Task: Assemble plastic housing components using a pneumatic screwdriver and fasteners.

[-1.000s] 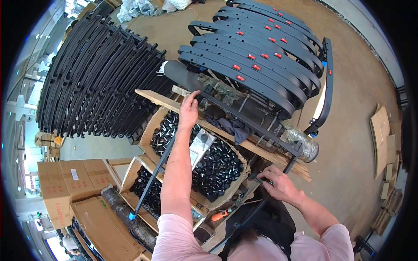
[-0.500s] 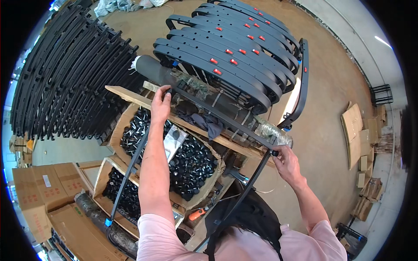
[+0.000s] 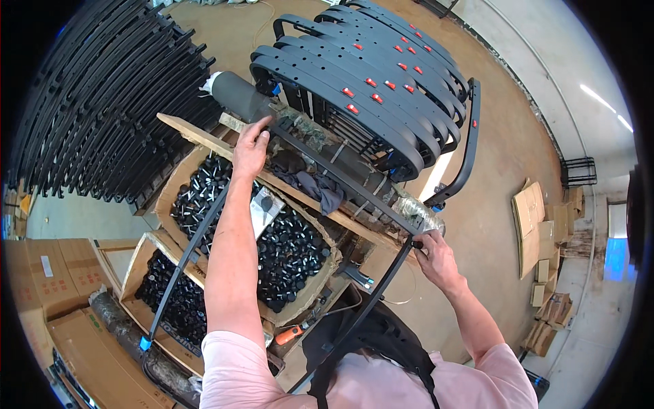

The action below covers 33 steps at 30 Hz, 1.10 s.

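My left hand (image 3: 251, 146) grips one corner of a long black U-shaped metal frame (image 3: 340, 172), which lies across a wooden plank (image 3: 204, 138). My right hand (image 3: 434, 258) is closed on the frame's other corner near a foil-wrapped roll end (image 3: 417, 208). The frame's two legs run back toward my body on either side. Beyond it stands a stack of curved black perforated frames with red tabs (image 3: 368, 88). A grey padded roll (image 3: 235, 94) lies under that stack.
Open cardboard boxes full of small black parts (image 3: 286, 249) sit below my left arm. Another large stack of black frames (image 3: 88, 102) fills the left. Closed cartons (image 3: 48, 273) stand at lower left, flattened cardboard (image 3: 538, 232) at right. An orange-handled tool (image 3: 289, 334) lies near my chest.
Both hands have kept hold of the frame's corners. The view has swung, so the frame and stacks appear shifted up and left.
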Tool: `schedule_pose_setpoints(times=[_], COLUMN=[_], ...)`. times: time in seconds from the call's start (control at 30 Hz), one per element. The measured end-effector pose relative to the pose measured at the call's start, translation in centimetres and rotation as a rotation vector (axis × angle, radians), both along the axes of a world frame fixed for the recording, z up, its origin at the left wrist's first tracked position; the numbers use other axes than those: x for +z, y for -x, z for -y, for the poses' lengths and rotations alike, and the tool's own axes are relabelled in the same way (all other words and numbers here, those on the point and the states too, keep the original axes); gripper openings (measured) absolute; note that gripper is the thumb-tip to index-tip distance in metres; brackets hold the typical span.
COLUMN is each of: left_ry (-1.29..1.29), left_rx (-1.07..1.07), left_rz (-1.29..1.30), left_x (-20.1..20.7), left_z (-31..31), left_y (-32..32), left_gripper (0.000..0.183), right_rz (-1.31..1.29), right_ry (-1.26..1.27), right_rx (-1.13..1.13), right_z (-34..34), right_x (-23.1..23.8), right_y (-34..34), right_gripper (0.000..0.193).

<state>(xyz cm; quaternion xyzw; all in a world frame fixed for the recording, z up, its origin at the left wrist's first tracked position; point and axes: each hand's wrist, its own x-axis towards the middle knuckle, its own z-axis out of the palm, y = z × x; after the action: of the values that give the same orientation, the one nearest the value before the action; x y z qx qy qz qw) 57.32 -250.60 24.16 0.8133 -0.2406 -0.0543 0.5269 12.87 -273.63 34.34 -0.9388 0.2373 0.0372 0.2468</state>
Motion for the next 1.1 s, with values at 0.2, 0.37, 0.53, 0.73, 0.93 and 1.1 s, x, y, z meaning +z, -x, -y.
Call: schedule_pose_setpoints(times=[0.2, 0.37, 0.53, 0.73, 0.93, 1.1], left_ry=[-0.058, -0.063, 0.036, -0.119, -0.125, -0.182], left_rx=[0.103, 0.100, 0.104, 0.127, 0.136, 0.189], left_rz=[-0.136, -0.169, -0.128, -0.066, -0.053, -0.034], left_x=[0.4, 0.5, 0.2, -0.2, -0.2, 0.2], left_z=[-0.2, -0.5, -0.3, -0.3, -0.3, 0.2], left_y=[0.4, 0.4, 0.5, 0.5, 0.6, 0.9], left_gripper=[0.027, 0.028, 0.030, 0.032, 0.031, 0.033], right_rz=[-0.180, -0.055, -0.202, -0.008, -0.136, -0.214], right_ry=[0.095, 0.142, 0.133, 0.200, 0.168, 0.220], right_rx=[-0.015, 0.134, 0.005, 0.166, 0.009, -0.043], right_z=[-0.1, -0.3, -0.2, -0.4, -0.6, -0.6], right_x=[0.2, -0.1, -0.1, -0.5, -0.6, -0.6], right_y=[-0.6, -0.5, -0.8, -0.5, -0.7, -1.5], right_gripper=[0.026, 0.028, 0.027, 0.028, 0.030, 0.033])
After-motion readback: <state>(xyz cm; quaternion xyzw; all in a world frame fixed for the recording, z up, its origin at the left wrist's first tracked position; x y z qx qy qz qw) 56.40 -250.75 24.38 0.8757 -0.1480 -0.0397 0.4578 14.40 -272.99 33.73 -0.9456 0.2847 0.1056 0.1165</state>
